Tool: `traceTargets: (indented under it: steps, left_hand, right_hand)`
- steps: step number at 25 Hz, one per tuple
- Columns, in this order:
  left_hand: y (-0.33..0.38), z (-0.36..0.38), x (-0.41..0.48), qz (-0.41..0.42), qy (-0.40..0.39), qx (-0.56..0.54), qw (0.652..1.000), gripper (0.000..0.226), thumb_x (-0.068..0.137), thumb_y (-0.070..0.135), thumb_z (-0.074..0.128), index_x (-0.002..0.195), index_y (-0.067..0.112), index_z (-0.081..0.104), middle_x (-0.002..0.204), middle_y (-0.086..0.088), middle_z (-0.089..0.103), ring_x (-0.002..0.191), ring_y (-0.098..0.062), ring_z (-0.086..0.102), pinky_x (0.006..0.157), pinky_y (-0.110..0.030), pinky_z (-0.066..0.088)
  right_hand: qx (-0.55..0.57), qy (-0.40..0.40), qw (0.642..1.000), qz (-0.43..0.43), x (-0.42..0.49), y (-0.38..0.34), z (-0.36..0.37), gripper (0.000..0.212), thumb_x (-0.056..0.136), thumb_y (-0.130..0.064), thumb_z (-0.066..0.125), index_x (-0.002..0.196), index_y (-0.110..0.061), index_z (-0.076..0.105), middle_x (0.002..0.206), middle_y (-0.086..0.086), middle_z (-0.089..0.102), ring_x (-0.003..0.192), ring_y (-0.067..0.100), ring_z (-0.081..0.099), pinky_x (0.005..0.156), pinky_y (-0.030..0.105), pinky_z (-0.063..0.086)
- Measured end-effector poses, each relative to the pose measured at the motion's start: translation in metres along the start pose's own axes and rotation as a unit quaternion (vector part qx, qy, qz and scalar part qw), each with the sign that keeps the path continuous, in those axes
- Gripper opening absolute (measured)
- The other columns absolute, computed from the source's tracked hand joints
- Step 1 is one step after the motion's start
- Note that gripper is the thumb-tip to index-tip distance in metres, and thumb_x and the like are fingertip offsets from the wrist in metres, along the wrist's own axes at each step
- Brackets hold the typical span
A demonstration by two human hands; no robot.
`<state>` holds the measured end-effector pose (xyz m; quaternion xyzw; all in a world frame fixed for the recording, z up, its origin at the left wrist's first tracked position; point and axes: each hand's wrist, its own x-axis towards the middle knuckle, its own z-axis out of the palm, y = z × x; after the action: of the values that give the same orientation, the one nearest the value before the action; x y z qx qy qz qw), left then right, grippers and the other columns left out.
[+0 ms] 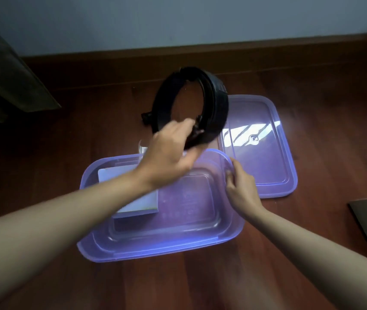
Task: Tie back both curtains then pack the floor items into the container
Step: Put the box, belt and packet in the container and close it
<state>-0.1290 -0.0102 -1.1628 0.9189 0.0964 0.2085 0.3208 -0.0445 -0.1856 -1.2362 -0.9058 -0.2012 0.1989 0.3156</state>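
Nearest me on the wooden floor [200, 287] sits the purple see-through container [155, 253], open, with a white box [137, 204] lying flat in its left half. The right half is bare.

The hands are apart. The right hand [241, 189] pinches the container's far right rim and steadies it. The left hand [169, 157] is clamped on the lower edge of a black ring [216, 104], which hangs tilted in the air just past the container's far rim, not yet inside. Beyond that, the lid [267, 166] lies flat on the floor, touching or nearly touching the container's far right corner.

What worries me: the ring is wide and held only by one edge, so it could swing and catch the far rim on the way down, or come to rest propped on the white box. Then the lid may not seat. The light container could also skid if the right hand lets go early.

Count: one container, one lid, one white box, one black ring, two hands. A small black piece shows on the floor behind the ring; I cannot tell whether it belongs to it. Something small and clear sits by the far rim, mostly hidden.
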Motion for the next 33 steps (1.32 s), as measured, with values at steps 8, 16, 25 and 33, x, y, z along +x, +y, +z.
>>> traceTargets:
  steps: [8,16,25,33]
  left_hand:
    - [0.016,0.011,-0.074,-0.067,-0.16,-0.176,0.969,0.016,0.084,0.023,0.066,0.085,0.015,0.052,0.069,0.01,0.045,0.063,-0.002,0.044,0.058,-0.012,0.031]
    - [0.009,0.053,-0.079,-0.067,-0.348,0.118,0.927,0.013,0.091,0.02,0.049,0.098,0.01,0.046,0.105,-0.013,0.059,0.1,-0.034,0.051,0.068,-0.036,0.037]
    - [0.012,0.078,-0.071,-0.055,-0.456,0.221,0.86,0.048,0.089,0.04,0.057,0.123,0.009,0.042,0.123,-0.01,0.053,0.114,-0.031,0.047,0.075,-0.04,0.044]
    - [-0.069,0.031,0.028,-0.109,0.003,0.124,0.986,0.029,0.091,0.031,0.044,0.098,0.011,0.064,0.099,-0.013,0.067,0.089,-0.032,0.063,0.074,-0.041,0.05]
  right_hand:
    - [0.292,-0.04,0.955,0.022,0.01,0.022,0.01,0.04,0.094,-0.039,0.042,0.124,-0.019,0.059,0.126,0.002,0.063,0.122,0.021,0.054,0.107,0.051,0.038]
    - [0.28,-0.04,0.958,0.045,0.01,0.018,0.008,0.03,0.101,-0.021,0.035,0.105,-0.04,0.058,0.112,-0.017,0.062,0.113,0.005,0.056,0.109,0.04,0.038]
    - [0.064,-0.039,0.997,-0.034,0.007,0.008,0.001,0.052,0.096,-0.008,0.039,0.145,-0.024,0.029,0.13,0.006,0.059,0.116,0.026,0.057,0.085,0.023,0.038]
    - [0.049,-0.069,0.996,-0.019,0.01,0.017,0.007,0.102,0.065,-0.03,0.085,0.145,-0.031,0.021,0.135,0.0,0.055,0.123,0.022,0.053,0.102,0.044,0.044]
